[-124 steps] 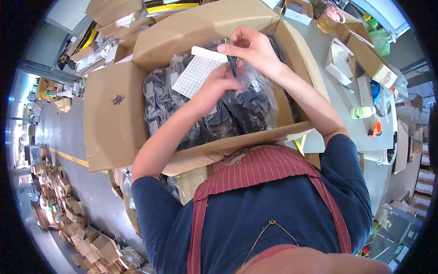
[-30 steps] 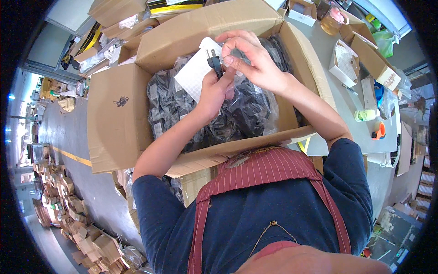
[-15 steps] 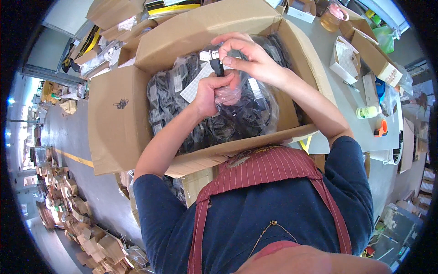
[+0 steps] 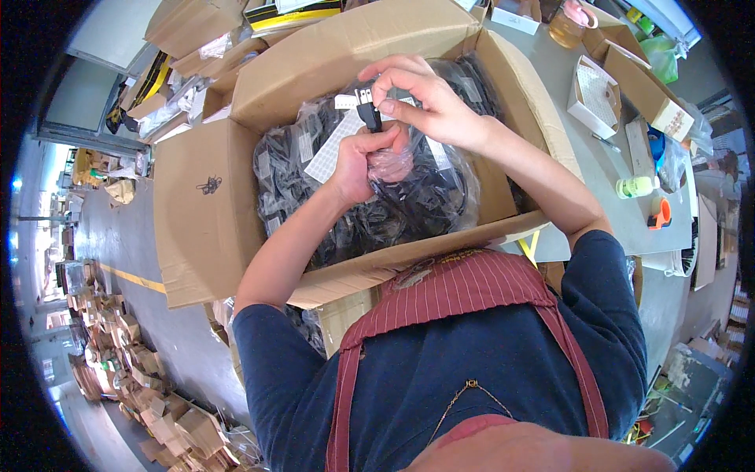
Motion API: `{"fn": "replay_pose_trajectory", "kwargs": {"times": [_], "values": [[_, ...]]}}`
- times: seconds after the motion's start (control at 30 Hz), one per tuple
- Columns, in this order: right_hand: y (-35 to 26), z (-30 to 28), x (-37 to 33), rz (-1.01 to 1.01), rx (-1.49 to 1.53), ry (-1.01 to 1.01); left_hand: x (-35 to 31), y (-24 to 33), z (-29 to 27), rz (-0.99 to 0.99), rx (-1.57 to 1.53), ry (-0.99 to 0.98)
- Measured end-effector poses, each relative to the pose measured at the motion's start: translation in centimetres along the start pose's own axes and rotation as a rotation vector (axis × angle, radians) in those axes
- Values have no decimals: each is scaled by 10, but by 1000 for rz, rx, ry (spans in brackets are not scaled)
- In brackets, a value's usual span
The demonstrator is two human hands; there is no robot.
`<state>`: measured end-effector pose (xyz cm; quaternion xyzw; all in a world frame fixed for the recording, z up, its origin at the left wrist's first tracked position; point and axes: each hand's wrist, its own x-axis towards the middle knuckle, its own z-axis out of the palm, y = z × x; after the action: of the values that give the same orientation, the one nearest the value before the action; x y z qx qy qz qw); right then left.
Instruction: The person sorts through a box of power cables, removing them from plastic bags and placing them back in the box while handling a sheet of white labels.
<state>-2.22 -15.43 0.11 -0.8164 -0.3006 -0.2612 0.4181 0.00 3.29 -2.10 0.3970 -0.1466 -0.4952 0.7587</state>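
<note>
My left hand (image 4: 362, 167) is closed around a black power plug (image 4: 370, 116) and bunched clear plastic, with the metal prongs pointing up. My right hand (image 4: 440, 102) comes in from the right, thumb and forefinger pinched together right beside the prongs; whatever lies between them is too small to make out. Both hands are over an open cardboard box (image 4: 197, 228) filled with black cords in clear plastic bags (image 4: 287, 177), some with white labels. A white sheet with a fine grid (image 4: 324, 160) rests on the bags behind my left hand.
To the right, a grey table holds a small white box (image 4: 594, 98), a bottle with green liquid (image 4: 634, 187), an orange tape roll (image 4: 659, 212) and a jug (image 4: 568, 30). Cardboard pieces (image 4: 169, 421) are heaped on the floor at the lower left.
The plug has shifted slightly left and tilted a little. My right fingertips, over the prongs before, now sit just to their right. The view has moved slightly.
</note>
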Motion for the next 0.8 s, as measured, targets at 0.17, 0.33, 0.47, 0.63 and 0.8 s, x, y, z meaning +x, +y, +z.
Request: {"fn": "replay_pose_trajectory", "kwargs": {"times": [0.17,0.33,0.47,0.63,0.8], "values": [[4,6,-1,-18,-1,74,1,1,-2,-7,-17,-83],[3,8,-1,-6,5,72,0,1,-2,-26,-21,-73],[2,8,-1,3,45,61,-1,3,1,-36,54,-40],[5,10,-2,37,112,49,-1,3,4,-24,65,-13],[7,10,-5,145,206,-34,-1,2,-1,-28,42,-39]]}}
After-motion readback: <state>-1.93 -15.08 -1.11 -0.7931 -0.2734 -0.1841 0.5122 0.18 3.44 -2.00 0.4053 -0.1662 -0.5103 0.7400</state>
